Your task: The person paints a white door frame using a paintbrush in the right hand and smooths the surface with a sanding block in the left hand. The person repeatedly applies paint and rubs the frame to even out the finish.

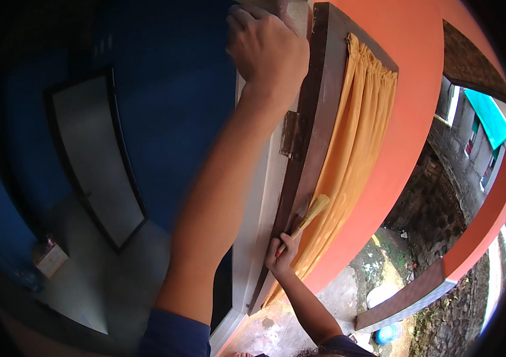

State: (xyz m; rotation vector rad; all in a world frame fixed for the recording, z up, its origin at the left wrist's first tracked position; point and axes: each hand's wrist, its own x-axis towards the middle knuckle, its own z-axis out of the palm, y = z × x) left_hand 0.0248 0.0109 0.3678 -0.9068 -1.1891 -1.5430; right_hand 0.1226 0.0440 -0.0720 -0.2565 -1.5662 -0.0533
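Note:
My left hand (268,47) reaches up with its fingers curled on the pale edge (268,196) of a blue door (175,107), near the top; motion blurs it. My forearm in a blue sleeve rises from the lower edge. My right hand is out of view. Below, another person's hand (281,253) holds a paintbrush (309,214) with pale bristles against the dark brown door frame (315,119). A rusty hinge (290,134) joins door and frame.
An orange curtain (354,149) hangs inside the frame, beside an orange wall (419,119). The blue door has a grey panel (95,160). A small box (50,259) lies on the floor at left. A blue bucket (387,333) stands on rough ground at lower right.

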